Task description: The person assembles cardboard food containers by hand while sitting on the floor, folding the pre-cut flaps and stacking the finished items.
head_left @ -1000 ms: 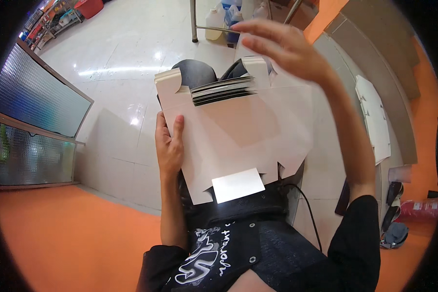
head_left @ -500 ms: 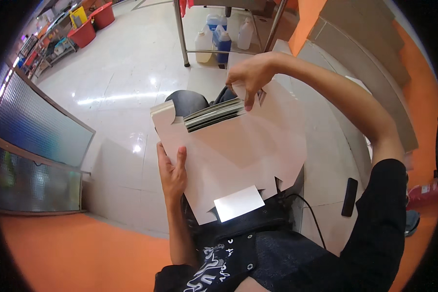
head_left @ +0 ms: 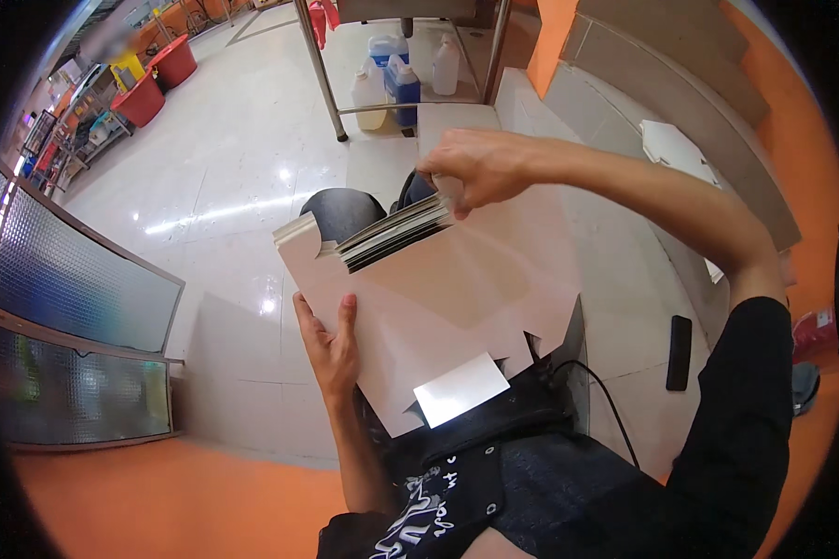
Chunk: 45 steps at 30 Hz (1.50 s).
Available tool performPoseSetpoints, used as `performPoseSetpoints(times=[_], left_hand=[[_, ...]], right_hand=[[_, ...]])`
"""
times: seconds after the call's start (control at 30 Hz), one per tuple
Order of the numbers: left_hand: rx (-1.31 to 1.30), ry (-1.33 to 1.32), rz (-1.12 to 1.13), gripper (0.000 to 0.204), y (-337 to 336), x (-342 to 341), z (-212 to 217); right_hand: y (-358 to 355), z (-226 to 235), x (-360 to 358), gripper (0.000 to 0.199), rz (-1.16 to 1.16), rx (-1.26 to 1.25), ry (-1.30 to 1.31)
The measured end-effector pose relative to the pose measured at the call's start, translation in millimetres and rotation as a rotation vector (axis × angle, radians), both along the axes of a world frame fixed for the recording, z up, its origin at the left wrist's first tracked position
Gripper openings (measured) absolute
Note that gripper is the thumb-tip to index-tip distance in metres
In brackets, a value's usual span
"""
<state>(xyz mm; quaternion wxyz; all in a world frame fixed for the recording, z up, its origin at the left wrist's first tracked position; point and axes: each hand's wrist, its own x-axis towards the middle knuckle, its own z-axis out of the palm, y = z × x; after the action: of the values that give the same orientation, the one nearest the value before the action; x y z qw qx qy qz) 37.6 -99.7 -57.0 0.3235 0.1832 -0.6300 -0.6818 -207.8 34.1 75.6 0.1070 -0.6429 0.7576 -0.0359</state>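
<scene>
The right hand (head_left: 480, 168) pinches the far top edge of a stack of flat cardboard box blanks (head_left: 438, 298), fingers closed narrowly on what seems to be a single sheet. The left hand (head_left: 331, 345) grips the stack's left edge, thumb on its face, propping it on the lap. The blanks look light, stiff and slippery, best held by the edges. Beyond lie a glossy tiled floor (head_left: 224, 158) and, far off, plastic jugs (head_left: 391, 79) under a metal table.
</scene>
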Motion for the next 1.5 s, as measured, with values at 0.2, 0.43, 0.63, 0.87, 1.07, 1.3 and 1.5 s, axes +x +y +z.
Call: performPoseSetpoints(times=[0.2,0.43,0.63,0.87,1.07,1.3,1.5], left_hand=[[-0.041,-0.014,0.031,0.037,1.2,-0.2,-0.3],[-0.065,-0.035,0.026,0.037,-0.4,-0.3,-2.5],[-0.068,-0.050,0.028,0.037,-1.1,-1.3,-6.6],[-0.068,-0.035,0.023,0.038,-2.3,-3.2,-9.5],[-0.023,-0.054,0.022,0.038,-2.0,-6.9,-9.5],[0.104,-0.007,0.048,0.040,-7.9,-6.5,-0.2],[0.201,-0.089,0.040,0.039,-24.8,-29.0,32.6]], right_hand=[[26.8,-21.6,35.0,0.020,-0.136,-0.290,0.203],[40.5,-52.9,62.5,0.010,-0.190,-0.462,0.320],[50.7,-74.6,72.2,0.015,-0.169,-0.637,0.448],[59.7,-110.4,78.0,0.047,-0.195,-0.615,0.514],[60.8,-108.8,96.6,0.080,-0.311,-0.570,0.253],[124.4,-53.5,128.3,0.067,-0.181,-0.347,0.096],[158.0,-95.8,158.1,0.043,-0.163,-0.190,0.344]])
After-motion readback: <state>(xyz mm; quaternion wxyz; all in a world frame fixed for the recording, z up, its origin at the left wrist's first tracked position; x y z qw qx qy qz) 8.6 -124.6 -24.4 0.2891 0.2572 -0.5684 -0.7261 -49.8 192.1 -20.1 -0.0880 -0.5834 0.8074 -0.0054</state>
